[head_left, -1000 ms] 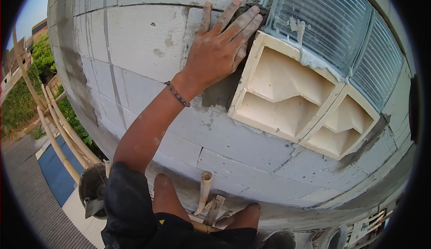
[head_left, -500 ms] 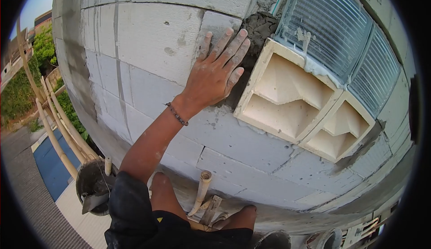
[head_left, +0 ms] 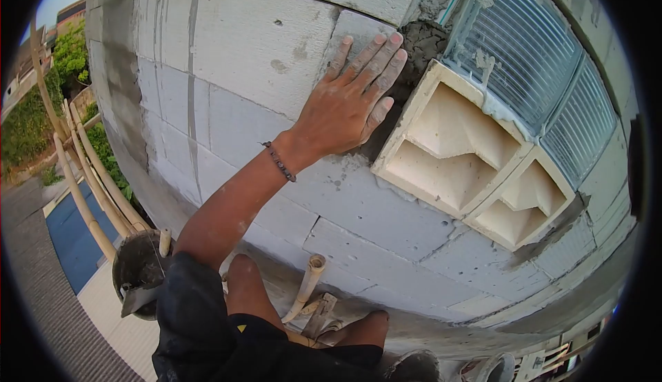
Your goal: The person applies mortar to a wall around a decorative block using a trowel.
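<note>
My left hand [head_left: 347,103] lies flat with fingers spread, dusted with mortar, against a small block piece [head_left: 355,29] in the pale block wall [head_left: 255,47]. A dark beaded bracelet [head_left: 279,162] circles that wrist. Just right of the fingertips, wet grey mortar [head_left: 422,47] fills a gap beside the cream vent block [head_left: 452,149]. A second, narrower vent block [head_left: 527,199] adjoins it. Ribbed glass blocks [head_left: 518,51] sit above both, with a whitish mortar smear along the joint. My right hand is out of the frame.
A dark bucket [head_left: 141,272] with a trowel-like blade [head_left: 140,300] hangs at the lower left near bamboo poles [head_left: 93,175]. An upright bamboo piece [head_left: 307,285] stands between my knees. More buckets [head_left: 415,367] are at the bottom edge.
The view has shifted, so the wall, blocks and hand appear slightly farther right. My left hand remains flat on the same small block piece.
</note>
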Tool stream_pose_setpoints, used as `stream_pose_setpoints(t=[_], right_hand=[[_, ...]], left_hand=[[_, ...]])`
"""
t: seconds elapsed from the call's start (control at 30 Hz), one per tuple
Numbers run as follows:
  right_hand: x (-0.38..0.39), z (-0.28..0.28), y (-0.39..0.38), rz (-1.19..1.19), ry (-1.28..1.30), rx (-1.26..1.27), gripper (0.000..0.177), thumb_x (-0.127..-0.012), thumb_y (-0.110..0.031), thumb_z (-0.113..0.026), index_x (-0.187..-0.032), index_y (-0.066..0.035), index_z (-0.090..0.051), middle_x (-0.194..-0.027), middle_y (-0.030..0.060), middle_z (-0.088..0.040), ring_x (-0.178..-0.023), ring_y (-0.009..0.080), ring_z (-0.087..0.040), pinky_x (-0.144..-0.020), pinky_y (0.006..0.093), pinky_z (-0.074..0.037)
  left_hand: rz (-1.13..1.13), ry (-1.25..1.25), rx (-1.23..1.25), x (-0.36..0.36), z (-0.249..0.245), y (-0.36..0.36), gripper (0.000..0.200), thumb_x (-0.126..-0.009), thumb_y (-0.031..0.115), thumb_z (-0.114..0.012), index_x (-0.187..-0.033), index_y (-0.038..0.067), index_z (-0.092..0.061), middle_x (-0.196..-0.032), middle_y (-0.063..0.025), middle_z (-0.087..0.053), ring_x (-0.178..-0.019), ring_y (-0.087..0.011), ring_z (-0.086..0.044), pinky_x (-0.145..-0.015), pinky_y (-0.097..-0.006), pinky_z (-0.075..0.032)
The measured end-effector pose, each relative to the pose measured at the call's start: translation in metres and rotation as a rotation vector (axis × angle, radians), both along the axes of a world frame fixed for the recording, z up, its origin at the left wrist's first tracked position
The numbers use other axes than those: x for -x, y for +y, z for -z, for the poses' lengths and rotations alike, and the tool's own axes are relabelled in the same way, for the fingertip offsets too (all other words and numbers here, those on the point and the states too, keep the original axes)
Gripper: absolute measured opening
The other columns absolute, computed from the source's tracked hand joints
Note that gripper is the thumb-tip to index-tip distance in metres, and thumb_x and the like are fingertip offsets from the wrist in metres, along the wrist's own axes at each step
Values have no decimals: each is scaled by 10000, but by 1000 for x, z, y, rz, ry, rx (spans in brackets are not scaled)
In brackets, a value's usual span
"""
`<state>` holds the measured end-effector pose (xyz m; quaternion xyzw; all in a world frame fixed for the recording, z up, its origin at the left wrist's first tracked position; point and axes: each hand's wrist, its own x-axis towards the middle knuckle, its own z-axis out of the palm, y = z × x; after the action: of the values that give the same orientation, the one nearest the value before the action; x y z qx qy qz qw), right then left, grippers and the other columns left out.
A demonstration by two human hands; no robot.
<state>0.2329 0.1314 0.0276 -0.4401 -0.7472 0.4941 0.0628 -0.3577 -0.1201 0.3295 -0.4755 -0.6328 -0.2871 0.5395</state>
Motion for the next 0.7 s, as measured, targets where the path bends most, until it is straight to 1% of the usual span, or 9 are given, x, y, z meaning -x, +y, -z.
stream_pose_setpoints(t=[0.07, 0.1, 0.17, 0.2, 0.27, 0.37, 0.5, 0.6, 0.7], right_hand=[[0, -2, -3, 2, 7, -3, 434, -947, -411, -592, -1140, -33, -686, -1013, 112, -719, -933, 212, -662, -824, 399, -516], [-2, -3, -5, 5, 7, -4, 435, -947, -411, -592, -1139, -33, -686, -1012, 112, -719, -932, 212, -662, -823, 399, -517], [-10, -5, -8, 14, 4, -2, 438, -947, -413, -591, -1138, -31, -686, -1010, 113, -720, -929, 213, -663, -822, 398, -517], [-13, -7, -10, 20, 4, 1, 439, -947, -414, -590, -1137, -31, -686, -1009, 113, -720, -928, 213, -663, -821, 397, -518], [-22, -9, -13, 40, 3, 5, 441, -947, -416, -589, -1136, -29, -686, -1007, 114, -720, -925, 213, -664, -819, 396, -519], [-28, -11, -11, 53, -6, 6, 445, -947, -418, -588, -1134, -27, -687, -1004, 115, -721, -921, 214, -665, -817, 395, -520], [-19, -4, -3, 36, -14, 5, 450, -947, -422, -586, -1132, -24, -687, -1001, 116, -722, -916, 215, -666, -813, 393, -521], [-9, 0, 0, 14, 2, 6, 453, -948, -425, -584, -1130, -22, -688, -998, 117, -722, -911, 215, -667, -811, 391, -522], [-11, -2, -3, 11, 6, 5, 457, -948, -427, -583, -1128, -20, -688, -995, 118, -723, -907, 216, -668, -808, 390, -523]], left_hand=[[-60, 37, -50, -2, -2, -1, 554, -1011, 306, -480, -1524, 114, -397, -1622, -37, -308, -1516, -211, -221, -1259, -501, -100], [-48, 36, -49, -2, -3, 4, 554, -1011, 306, -480, -1524, 114, -397, -1622, -37, -308, -1516, -211, -221, -1259, -501, -100], [-97, 78, 76, -2, -4, 11, 539, -996, 280, -495, -1506, 119, -426, -1614, -26, -329, -1507, -196, -248, -1258, -506, -116], [-92, 77, 84, -2, -4, 12, 539, -996, 280, -495, -1506, 119, -426, -1614, -26, -329, -1507, -196, -248, -1258, -506, -116], [-279, 147, 81, -4, -7, 14, 545, -970, 245, -510, -1497, 125, -441, -1602, -30, -354, -1494, -173, -280, -1256, -509, -134], [-295, 137, 93, -2, -9, 20, 561, -944, 229, -521, -1492, 134, -451, -1589, -21, -378, -1486, -164, -298, -1257, -514, -136], [-297, 109, 93, -8, -12, 15, 569, -939, 228, -524, -1494, 126, -444, -1598, -18, -360, -1489, -154, -286, -1261, -510, -132], [-237, 182, 94, -3, -18, 6, 578, -928, 215, -529, -1493, 125, -442, -1609, -11, -337, -1494, -153, -270, -1267, -495, -126], [-165, 141, 85, -4, -18, 8, 588, -923, 202, -530, -1497, 122, -434, -1615, -8, -322, -1496, -151, -262, -1271, -485, -121]])
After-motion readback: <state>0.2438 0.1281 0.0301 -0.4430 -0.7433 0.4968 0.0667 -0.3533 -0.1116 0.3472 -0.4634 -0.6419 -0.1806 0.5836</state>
